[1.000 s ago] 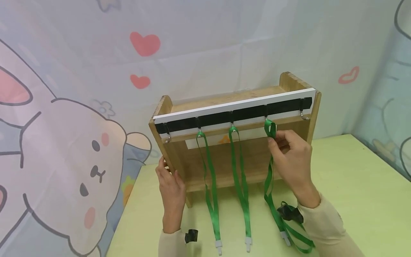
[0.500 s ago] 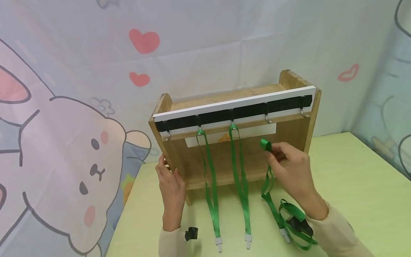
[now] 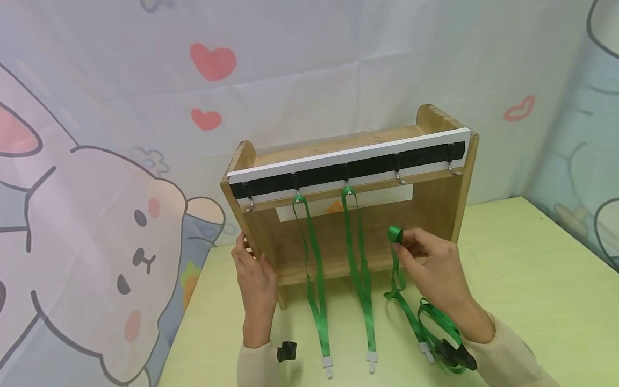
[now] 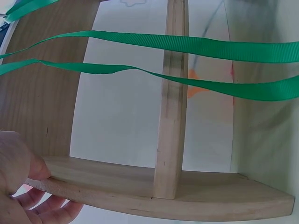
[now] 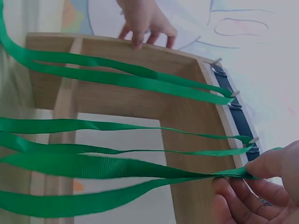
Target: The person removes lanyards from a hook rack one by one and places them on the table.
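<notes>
I see the right hand (image 3: 437, 266) pinching the top loop of a green lanyard (image 3: 395, 234) w/ thumb and fingers, in front of the wooden rack (image 3: 437, 207) and below its hook rail (image 3: 348, 167); the rest trails onto the worktop (image 3: 541, 279). Left hand (image 3: 253, 271) grips the rack's left side panel, fingers curled round the edge. Two other lanyards (image 3: 309, 258) hang from the hooks.

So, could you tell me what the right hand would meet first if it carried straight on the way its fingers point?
The right hand, pinching the green lanyard loop, points left and slightly up. It would probably first meet the hanging lanyard on the middle hook, though the wooden rack's back panel may come first; depth is unclear.
</notes>
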The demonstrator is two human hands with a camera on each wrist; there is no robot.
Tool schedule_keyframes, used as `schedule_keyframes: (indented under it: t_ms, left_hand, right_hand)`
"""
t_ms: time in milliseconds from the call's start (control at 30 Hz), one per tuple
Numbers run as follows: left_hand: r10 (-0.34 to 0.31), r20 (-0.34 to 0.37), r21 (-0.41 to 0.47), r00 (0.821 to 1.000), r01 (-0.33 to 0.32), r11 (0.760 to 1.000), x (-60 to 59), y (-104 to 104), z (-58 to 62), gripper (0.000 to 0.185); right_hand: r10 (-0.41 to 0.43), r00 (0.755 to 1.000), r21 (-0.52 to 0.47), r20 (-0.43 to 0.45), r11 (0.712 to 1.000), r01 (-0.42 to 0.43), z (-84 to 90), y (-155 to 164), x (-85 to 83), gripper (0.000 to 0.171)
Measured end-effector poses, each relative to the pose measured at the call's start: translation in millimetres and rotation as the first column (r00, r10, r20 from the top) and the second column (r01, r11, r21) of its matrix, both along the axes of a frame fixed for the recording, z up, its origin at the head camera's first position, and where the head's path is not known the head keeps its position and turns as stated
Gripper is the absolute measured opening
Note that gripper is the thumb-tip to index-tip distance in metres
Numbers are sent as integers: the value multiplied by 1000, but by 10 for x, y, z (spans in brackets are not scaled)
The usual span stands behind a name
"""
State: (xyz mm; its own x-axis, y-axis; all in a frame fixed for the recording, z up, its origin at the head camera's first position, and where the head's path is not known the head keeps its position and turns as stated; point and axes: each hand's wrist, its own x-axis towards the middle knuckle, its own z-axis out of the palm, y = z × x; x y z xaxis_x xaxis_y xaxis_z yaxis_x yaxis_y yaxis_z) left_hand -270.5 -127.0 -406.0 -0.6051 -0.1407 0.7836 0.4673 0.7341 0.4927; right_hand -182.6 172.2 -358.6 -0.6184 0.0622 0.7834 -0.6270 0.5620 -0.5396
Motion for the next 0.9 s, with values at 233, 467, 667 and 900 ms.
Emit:
schedule_keyframes:
  t_ms: [233, 467, 667, 900]
  left_hand:
    - [5, -5, -1, 1000, -5, 1000, -6, -4, -8, 64]
    - [3, 2, 5, 1000, -3, 1000, -18, 3, -7, 65]
    - [13, 19, 8, 1000, -13, 1000, -10, 11, 14, 65]
    - [19, 28, 1, 999, -19, 1000, 1, 0, 8, 63]
  right_hand:
    - [20, 998, 19, 60, 1000, -22, -121, 23, 26, 17]
    - [37, 992, -3, 118, 999, -37, -218, 60, 65, 15]
    - [33, 977, 17, 209, 999, -38, -331, 74, 119, 12]
    - [32, 951, 2, 306, 999, -34, -416, 62, 159, 8]
